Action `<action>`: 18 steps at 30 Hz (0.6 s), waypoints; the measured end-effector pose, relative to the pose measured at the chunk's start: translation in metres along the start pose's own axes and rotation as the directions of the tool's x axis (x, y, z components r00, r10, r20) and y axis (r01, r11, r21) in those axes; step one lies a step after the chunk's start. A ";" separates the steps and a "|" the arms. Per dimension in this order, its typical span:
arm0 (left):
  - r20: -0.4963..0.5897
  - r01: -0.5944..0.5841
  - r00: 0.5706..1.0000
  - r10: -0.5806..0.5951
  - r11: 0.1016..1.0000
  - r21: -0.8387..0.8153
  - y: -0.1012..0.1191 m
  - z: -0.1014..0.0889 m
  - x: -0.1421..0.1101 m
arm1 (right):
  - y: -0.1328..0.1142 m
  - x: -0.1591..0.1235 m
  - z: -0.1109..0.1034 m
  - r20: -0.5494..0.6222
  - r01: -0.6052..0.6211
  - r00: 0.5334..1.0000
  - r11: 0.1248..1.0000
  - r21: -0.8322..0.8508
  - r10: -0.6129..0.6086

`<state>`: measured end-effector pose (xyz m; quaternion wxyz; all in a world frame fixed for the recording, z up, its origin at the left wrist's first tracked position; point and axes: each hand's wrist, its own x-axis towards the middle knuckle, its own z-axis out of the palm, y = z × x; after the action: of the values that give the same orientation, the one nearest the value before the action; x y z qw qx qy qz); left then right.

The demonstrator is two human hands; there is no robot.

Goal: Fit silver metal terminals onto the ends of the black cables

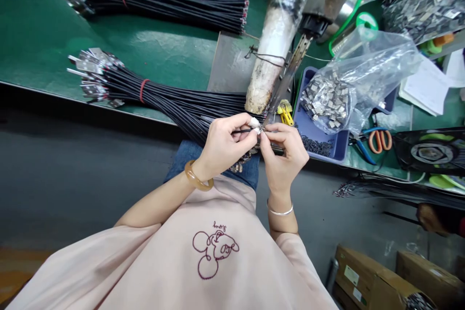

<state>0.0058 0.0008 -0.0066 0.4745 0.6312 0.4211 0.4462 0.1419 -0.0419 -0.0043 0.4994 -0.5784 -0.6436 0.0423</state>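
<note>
My left hand (227, 143), with white covers on its fingertips, pinches a thin black cable (238, 131) near its end. Fingertip to fingertip with it, my right hand (285, 150) is closed at the same cable end; whatever tiny piece it grips is hidden. Just above both hands runs the slotted metal barrel (290, 70) of what looks like a soldering iron, beside a white wrapped tube (267, 58). To the left, a bundle of black cables (170, 99) with metal connectors (98, 75) lies tied by a red band.
Another cable bundle (163, 0) lies at the back left. On the right, a purple tray (339, 152) holds a plastic bag of metal connector shells (327, 101) and small black parts. Nearby are a yellow clip-like tool (286, 114), orange-handled pliers (379, 140) and a fan (432, 151). Cardboard boxes (363, 271) stand below.
</note>
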 end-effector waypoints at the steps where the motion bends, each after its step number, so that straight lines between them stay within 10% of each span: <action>1: -0.003 -0.006 1.000 0.006 1.000 -0.012 0.000 0.000 0.001 | 0.000 0.001 0.000 -0.007 0.003 1.000 1.000 0.003 -0.003; 18: 0.080 0.029 0.996 -0.029 1.000 0.010 0.002 -0.003 0.000 | 0.003 -0.009 -0.006 0.030 0.079 0.996 0.997 -0.021 -0.079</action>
<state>0.0032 0.0011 -0.0041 0.4947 0.6443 0.4128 0.4119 0.1465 -0.0509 -0.0083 0.4848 -0.5574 -0.6736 0.0239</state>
